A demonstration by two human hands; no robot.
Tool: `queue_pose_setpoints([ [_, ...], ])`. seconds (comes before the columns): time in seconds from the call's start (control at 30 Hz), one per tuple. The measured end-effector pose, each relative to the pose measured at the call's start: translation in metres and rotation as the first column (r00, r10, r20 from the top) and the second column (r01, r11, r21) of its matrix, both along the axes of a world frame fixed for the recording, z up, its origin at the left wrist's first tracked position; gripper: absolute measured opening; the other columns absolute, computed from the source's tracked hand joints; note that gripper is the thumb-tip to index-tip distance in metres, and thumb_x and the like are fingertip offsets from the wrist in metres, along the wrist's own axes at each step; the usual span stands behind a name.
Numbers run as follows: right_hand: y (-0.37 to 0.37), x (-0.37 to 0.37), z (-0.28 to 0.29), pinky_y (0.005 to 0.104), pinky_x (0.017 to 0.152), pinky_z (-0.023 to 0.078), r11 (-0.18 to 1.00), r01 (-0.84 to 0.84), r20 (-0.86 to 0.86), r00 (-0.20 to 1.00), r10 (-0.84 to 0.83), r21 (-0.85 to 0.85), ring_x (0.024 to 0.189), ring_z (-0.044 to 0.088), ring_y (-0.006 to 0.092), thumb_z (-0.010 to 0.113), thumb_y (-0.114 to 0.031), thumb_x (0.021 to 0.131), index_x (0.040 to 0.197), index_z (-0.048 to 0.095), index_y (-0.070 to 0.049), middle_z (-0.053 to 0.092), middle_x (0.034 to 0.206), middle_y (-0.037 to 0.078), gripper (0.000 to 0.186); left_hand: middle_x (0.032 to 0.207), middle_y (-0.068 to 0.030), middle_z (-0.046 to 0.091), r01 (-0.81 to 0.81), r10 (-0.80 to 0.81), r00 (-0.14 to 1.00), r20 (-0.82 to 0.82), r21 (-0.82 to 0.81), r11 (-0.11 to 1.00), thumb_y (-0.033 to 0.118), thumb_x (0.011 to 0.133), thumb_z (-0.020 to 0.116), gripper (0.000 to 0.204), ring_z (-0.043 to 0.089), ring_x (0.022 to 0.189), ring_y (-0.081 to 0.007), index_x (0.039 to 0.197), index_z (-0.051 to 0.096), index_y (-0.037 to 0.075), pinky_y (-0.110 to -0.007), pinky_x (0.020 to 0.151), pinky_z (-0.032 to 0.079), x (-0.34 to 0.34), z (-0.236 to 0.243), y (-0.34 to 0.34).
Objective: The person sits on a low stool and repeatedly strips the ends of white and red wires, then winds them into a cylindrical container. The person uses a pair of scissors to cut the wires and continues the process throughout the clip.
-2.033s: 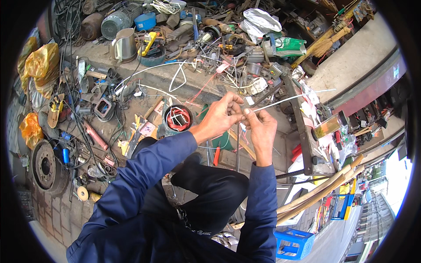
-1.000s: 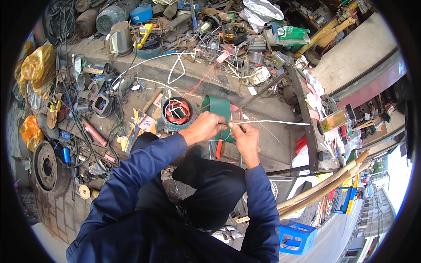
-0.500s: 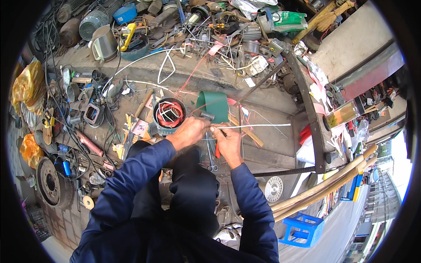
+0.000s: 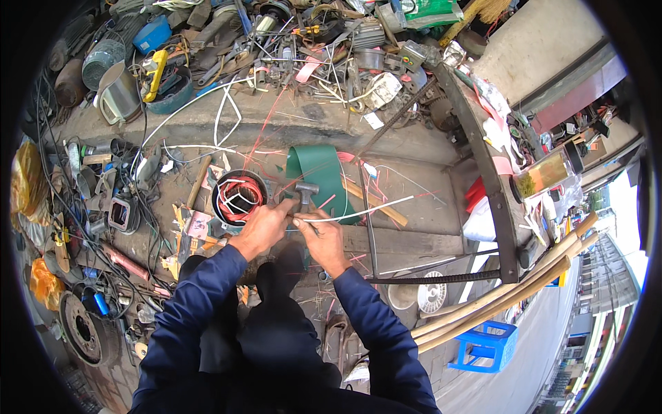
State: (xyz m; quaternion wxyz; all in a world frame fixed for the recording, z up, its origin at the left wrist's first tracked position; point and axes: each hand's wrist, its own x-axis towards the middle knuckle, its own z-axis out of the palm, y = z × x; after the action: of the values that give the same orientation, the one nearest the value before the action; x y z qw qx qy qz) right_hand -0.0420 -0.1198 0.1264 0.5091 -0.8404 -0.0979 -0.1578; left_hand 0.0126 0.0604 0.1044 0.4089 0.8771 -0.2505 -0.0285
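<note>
My left hand (image 4: 262, 228) is closed at the near end of a thin white strip (image 4: 372, 208), with its fingertips pinched. My right hand (image 4: 321, 243) pinches the same strip beside it, thumb on top, and the strip runs out to the right. Exactly what lies between my fingertips is too small to make out. Just left of my hands is a round motor housing (image 4: 221, 200) with red windings and white pieces inside. Above them lie a metal hammer head (image 4: 307, 188) and a curved green sheet (image 4: 307, 163). A light wooden strip (image 4: 389, 210) lies to the right.
A steel angle frame (image 4: 483, 193) stands at the right. Long wooden poles (image 4: 493, 297) and a blue stool (image 4: 483, 345) are at the lower right. Cluttered motors, a steel jug (image 4: 118, 95) and tools fill the back. A wheel rim (image 4: 84, 330) and cables lie left.
My hands have moved down and to the left with the strip, in front of the housing. The hammer head now shows above them. The view has shifted, showing more floor to the right.
</note>
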Motion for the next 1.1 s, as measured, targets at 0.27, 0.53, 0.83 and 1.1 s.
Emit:
queue_pose_setpoints([
  [0.27,0.003,0.002,-0.026,0.0345,0.076,0.058,1.0,-0.003,0.021,1.0,0.003,-0.024,0.085,0.074,0.0229,0.082,-0.01,0.095,0.111,0.082,-0.002,0.078,0.099,0.011,0.018,0.113,-0.0232,0.076,0.023,-0.022,0.999,0.039,-0.031,0.999,0.007,0.095,0.074,0.028,0.075,0.098,-0.0437,0.122,0.072,0.0,-0.048,0.084,0.062,0.017,-0.027,0.021],
  [0.53,0.01,0.026,-0.07,0.0399,0.082,0.059,0.991,-0.039,0.073,0.996,0.049,-0.13,0.094,0.073,0.0328,0.077,0.001,0.093,0.115,0.077,0.001,0.075,0.107,0.016,0.022,0.151,-0.0216,0.059,0.075,-0.073,0.989,0.126,-0.012,0.997,-0.008,0.071,0.068,0.086,0.074,0.106,-0.0456,0.154,0.051,0.006,-0.047,0.081,0.065,-0.011,0.019,0.003],
  [0.83,0.033,0.055,-0.082,0.0376,0.081,0.058,0.971,-0.025,0.089,0.995,0.047,-0.237,0.087,0.073,0.0315,0.081,-0.005,0.093,0.113,0.079,-0.001,0.075,0.103,0.015,0.021,0.085,-0.0089,0.057,0.346,-0.218,0.876,0.43,-0.244,0.906,0.013,0.079,0.069,0.024,0.068,0.068,-0.0245,0.099,0.063,0.001,-0.037,0.06,0.057,-0.029,0.061,-0.075],
  [1.1,0.056,0.094,-0.103,0.0414,0.072,0.057,0.947,-0.049,0.118,0.989,0.091,-0.319,0.081,0.071,0.0328,0.079,-0.006,0.095,0.111,0.079,-0.001,0.069,0.096,0.015,0.017,0.09,-0.01,0.053,0.463,-0.336,0.821,0.462,-0.193,0.865,0.013,0.083,0.069,0.018,0.066,0.067,-0.0202,0.089,0.062,-0.003,-0.036,0.059,0.055,-0.053,0.058,-0.078],
])
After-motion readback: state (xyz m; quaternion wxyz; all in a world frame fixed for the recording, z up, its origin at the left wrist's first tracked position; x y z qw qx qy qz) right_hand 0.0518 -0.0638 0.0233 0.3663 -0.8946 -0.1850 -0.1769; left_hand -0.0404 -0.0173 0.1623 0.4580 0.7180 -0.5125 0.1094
